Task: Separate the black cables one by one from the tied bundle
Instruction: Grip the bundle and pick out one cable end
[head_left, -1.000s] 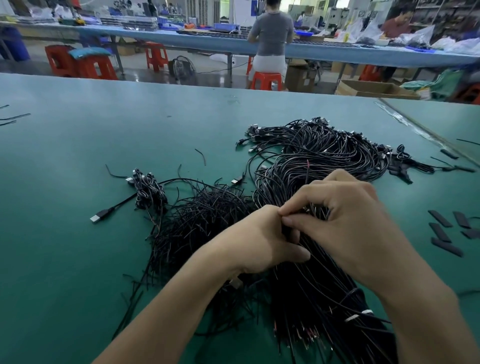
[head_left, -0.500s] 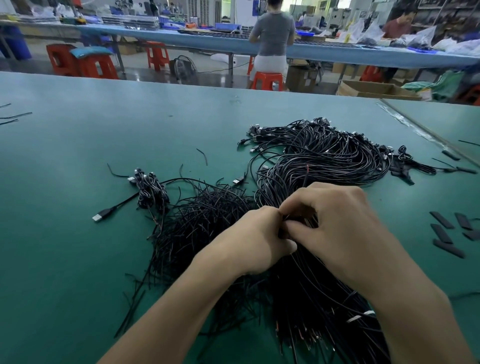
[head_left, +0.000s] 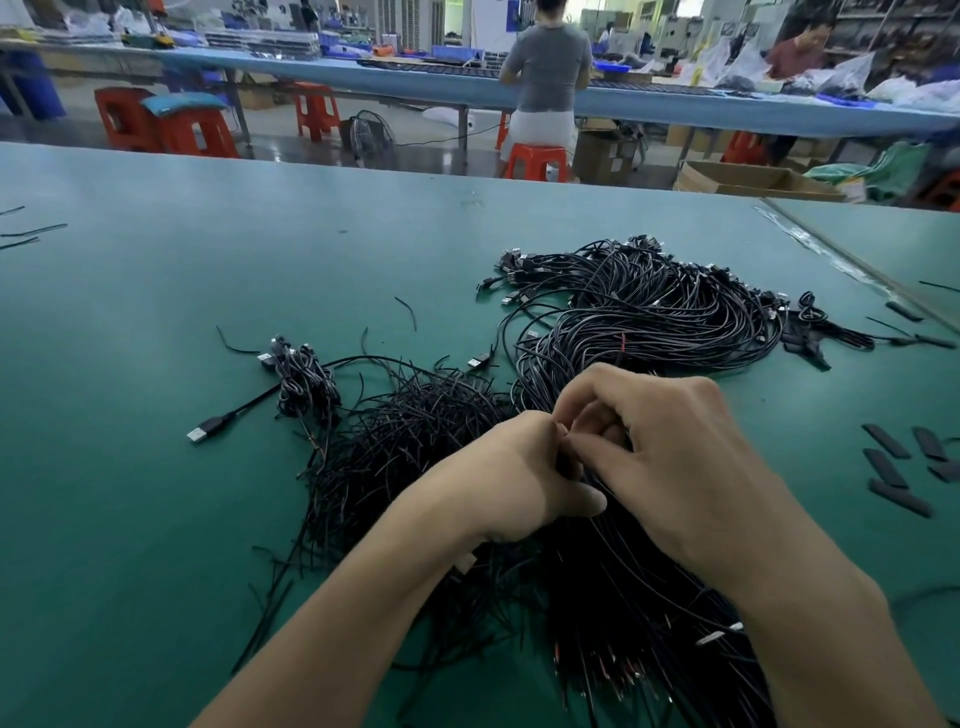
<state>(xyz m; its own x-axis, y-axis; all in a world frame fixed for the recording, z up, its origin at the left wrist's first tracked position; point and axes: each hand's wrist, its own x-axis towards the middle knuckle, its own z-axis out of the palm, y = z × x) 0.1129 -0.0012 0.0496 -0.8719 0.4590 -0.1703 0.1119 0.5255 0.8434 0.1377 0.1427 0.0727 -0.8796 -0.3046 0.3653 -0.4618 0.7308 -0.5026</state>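
L hand (head_left: 511, 478) & R hand (head_left: 670, 457) still pinch strands of tied black cable bundle (head_left: 623, 597); R fingers (head_left: 597, 410) curl tighter. Green desk (head_left: 130, 467) room toward left edge.

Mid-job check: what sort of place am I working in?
Probably a cable assembly workshop or factory floor: a long green bench heaped with black cables, a person working at a blue bench behind, and red stools and boxes on the floor.
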